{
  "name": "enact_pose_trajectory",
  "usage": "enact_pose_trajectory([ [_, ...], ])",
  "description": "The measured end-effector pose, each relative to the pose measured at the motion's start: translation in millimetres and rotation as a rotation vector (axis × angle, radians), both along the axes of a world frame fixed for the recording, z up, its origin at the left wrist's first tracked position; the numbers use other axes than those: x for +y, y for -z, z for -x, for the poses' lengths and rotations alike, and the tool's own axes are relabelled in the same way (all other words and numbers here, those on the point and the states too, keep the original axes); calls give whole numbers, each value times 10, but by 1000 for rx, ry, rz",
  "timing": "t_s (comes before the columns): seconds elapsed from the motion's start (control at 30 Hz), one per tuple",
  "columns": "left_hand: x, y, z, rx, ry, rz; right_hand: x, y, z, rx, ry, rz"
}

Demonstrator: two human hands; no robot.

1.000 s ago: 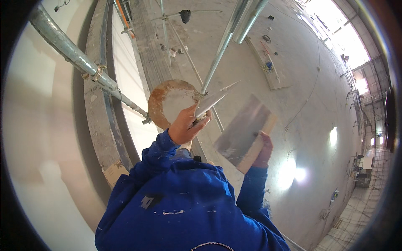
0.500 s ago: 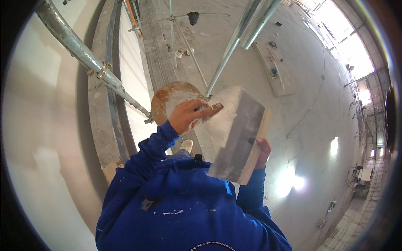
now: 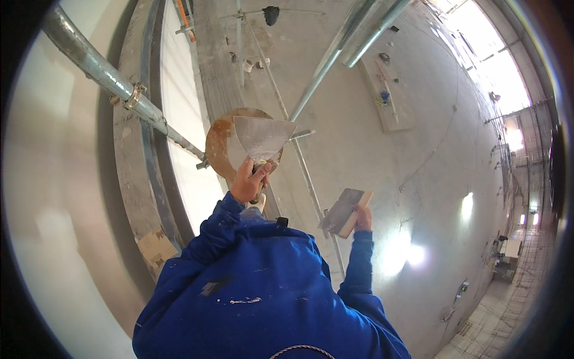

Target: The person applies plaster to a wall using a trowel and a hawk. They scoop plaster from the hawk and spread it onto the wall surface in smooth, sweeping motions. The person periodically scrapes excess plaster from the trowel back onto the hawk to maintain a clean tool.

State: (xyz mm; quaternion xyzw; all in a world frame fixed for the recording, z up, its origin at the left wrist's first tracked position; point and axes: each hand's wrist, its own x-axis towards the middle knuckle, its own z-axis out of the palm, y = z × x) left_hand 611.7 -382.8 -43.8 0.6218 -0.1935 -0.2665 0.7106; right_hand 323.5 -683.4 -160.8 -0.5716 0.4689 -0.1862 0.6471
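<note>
Holding, likely mid blade-work: left hand (image 3: pixel 246 184) grips putty knife (image 3: pixel 262 136) in front of round disc (image 3: pixel 219 143); right hand (image 3: pixel 362 218) clasps skimming blade (image 3: pixel 343 209) right of it. Next needs angle control.

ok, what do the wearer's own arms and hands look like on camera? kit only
Left hand and right hand: bare, no gloves visible. Left sleeve and right sleeve: long, plain blue, loose and creased, reaching about the wrists. They match the blue top, which has whitish smears and a dark patch on it. No cables seen along either arm.
</note>
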Motion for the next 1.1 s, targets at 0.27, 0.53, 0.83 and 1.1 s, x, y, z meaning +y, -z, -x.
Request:
enact_pose_trajectory([
  [0.27, 1, 353, 34, 523, -6, -74, -21, 177, 520, 44, -57, 110],
  [0.53, -385, 108, 289, -23, 254, -123, 339, -918, 311, -297, 532, -494],
  [0.83, -930, 9, 523, 112, 375, -2, 744, -1361, 1035, -747, 798, -375],
  [1.1, -932, -439, 1249, 572, 875, -244, 968, -1683, 1070, -911, 774, -136],
])
